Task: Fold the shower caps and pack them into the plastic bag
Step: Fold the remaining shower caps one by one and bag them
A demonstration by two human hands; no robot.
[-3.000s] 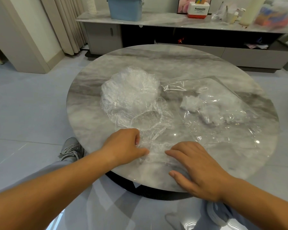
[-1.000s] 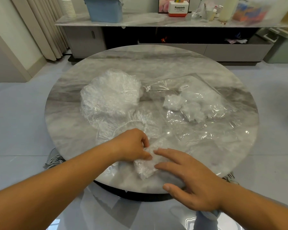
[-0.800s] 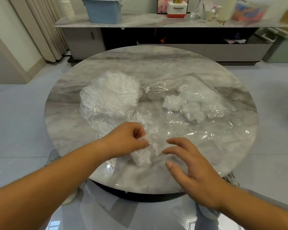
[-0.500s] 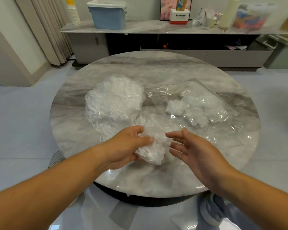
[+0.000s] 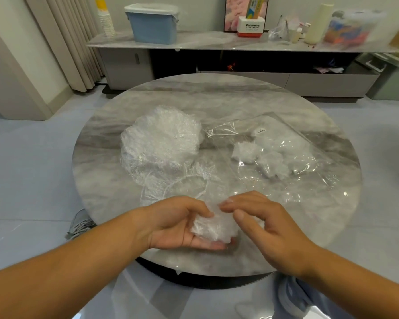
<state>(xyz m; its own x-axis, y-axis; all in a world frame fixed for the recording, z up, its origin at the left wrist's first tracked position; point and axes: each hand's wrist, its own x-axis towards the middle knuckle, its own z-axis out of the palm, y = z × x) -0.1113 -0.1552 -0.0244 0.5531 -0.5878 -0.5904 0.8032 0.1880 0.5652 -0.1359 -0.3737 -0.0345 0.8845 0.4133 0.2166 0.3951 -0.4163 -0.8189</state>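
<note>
Change: the folded cap (image 5: 211,227) is off the marble. A second ago it lay pressed flat at 6 o'clock under both hands. Now it sits raised in the left hand (image 5: 177,223), which cups it from below, thumb clamped over the top. The right hand (image 5: 263,224) has closed in from the 4 o'clock side, and its bent fingertips meet the cap's upper edge. Whether they pinch or only touch, we cannot tell.

We read this as folding done for this cap, with transfer to the plastic bag (image 5: 309,143) next. The bag lies flat at 2 to 3 o'clock with several folded caps inside. Crumpled film at its 10 o'clock corner suggests the mouth is there, though we are not certain.

Room: the pile of unfolded caps (image 5: 161,139) sits at 10 o'clock. One loose cap (image 5: 184,183), elastic ring showing, lies just beyond the hands, and a low carry could snag it. The route toward the bag's corner is otherwise open marble. The table (image 5: 217,95) rim lies close under the wrists at 6 o'clock, so a slip there likely ends on the floor.
</note>
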